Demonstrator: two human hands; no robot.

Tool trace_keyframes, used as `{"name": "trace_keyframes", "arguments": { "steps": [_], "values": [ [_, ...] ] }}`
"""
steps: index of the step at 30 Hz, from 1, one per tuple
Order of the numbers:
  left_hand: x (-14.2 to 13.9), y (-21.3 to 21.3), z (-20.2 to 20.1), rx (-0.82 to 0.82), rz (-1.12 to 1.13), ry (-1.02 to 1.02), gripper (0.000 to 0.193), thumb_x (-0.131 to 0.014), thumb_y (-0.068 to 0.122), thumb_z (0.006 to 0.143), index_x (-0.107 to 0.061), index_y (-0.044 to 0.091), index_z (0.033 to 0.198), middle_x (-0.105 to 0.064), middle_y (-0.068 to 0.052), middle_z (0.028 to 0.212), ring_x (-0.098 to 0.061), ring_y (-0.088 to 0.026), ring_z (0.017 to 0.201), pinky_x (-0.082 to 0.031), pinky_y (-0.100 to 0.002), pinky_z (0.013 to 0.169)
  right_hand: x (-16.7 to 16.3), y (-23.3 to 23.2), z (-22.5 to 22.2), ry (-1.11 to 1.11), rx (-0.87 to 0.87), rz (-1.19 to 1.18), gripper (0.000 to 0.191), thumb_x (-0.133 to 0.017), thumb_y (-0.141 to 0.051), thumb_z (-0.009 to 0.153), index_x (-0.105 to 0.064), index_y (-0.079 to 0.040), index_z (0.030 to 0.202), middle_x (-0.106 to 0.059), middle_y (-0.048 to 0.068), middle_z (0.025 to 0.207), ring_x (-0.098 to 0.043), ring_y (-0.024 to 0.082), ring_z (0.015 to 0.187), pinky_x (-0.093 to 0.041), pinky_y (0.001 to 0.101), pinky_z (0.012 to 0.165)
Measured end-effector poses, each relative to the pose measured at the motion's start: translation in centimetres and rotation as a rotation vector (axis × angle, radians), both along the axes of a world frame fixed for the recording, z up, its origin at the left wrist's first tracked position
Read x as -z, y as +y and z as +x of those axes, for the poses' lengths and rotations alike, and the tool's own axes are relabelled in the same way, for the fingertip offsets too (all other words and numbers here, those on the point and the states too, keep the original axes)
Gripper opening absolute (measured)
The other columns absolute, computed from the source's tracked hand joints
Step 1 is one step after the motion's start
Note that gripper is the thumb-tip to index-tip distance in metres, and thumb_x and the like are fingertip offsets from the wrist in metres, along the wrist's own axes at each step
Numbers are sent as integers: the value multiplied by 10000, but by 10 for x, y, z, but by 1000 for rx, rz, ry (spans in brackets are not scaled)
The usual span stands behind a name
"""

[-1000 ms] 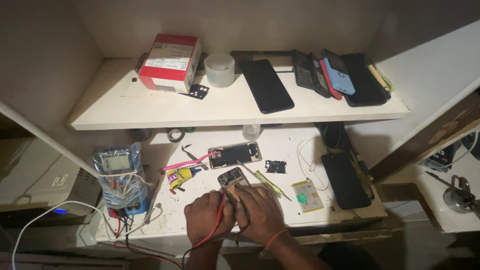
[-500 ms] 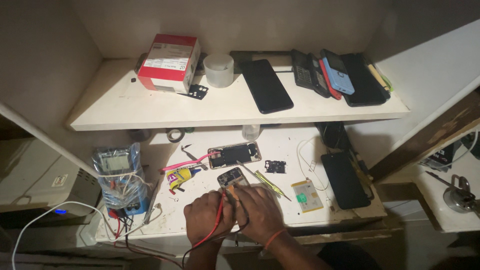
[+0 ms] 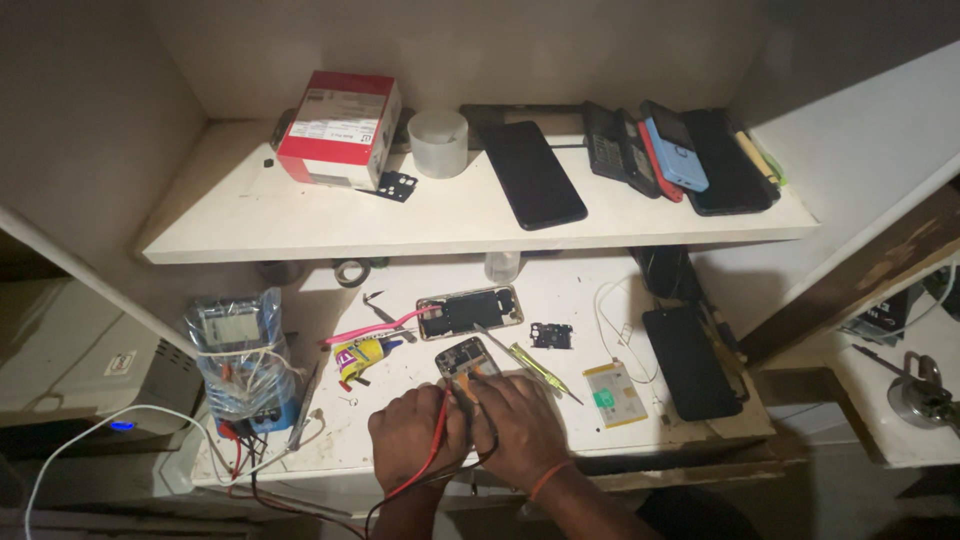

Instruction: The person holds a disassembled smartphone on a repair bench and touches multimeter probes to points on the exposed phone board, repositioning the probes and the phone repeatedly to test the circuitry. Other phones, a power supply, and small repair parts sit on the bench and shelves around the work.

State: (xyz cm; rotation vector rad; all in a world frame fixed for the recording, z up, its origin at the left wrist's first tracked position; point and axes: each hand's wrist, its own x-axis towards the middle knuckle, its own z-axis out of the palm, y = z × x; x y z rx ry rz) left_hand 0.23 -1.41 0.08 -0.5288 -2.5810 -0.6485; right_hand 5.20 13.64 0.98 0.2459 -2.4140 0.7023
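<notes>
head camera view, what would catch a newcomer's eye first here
First come the two hands, left hand and right hand, pressed together at the front edge of the white workbench, over a small opened circuit board, with a red wire running between them. Next is the red and white cardboard box at the left of the upper white shelf, and the row of dark phones at its right.

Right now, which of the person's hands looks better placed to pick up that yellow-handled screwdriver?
Probably the right hand. The yellow-handled screwdriver lies just beyond it on the right, while the left hand sits on the far side, by the red probe lead.
</notes>
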Motion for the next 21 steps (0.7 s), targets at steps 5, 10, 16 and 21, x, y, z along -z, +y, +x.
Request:
{"name": "trace_keyframes", "arguments": {
  "steps": [5, 10, 16, 21],
  "values": [
    [2, 1, 0, -14, -12, 22, 240, -610, 337, 833, -688, 119, 897, -689, -80, 778, -660, -306, 728, -458, -485, 703, 1, 0, 0, 26, 6, 3, 332, -639, -164, 875, -685, -22, 1172, -699, 143, 1180, -622, 340, 1091, -471, 451, 992],
    [3, 0, 0, -7, -30, -1, 274, -615, 351, 823, -693, 119, 946, -687, -85, 788, -656, -312, 724, -457, -491, 704, 2, 1, 0, 15, -3, -12, 337, -635, -161, 871, -688, -23, 1174, -699, 141, 1174, -623, 335, 1092, -471, 449, 996],
    [1, 2, 0, -18, -27, -3, 260, -604, 335, 848, -694, 126, 973, -684, -83, 796, -654, -311, 723, -450, -495, 708, 2, 0, 0, 15, 5, -4, 309, -631, -160, 881, -693, -30, 1154, -705, 137, 1172, -626, 332, 1096, -463, 451, 998],
    [-1, 2, 0, -30, -34, -27, 232, -603, 336, 847, -686, 128, 909, -687, -78, 786, -661, -305, 740, -452, -489, 727, 2, 0, 0, 5, 4, -4, 305, -627, -160, 888, -690, -28, 1156, -702, 139, 1166, -625, 333, 1095, -464, 451, 1000]
  ]
}}
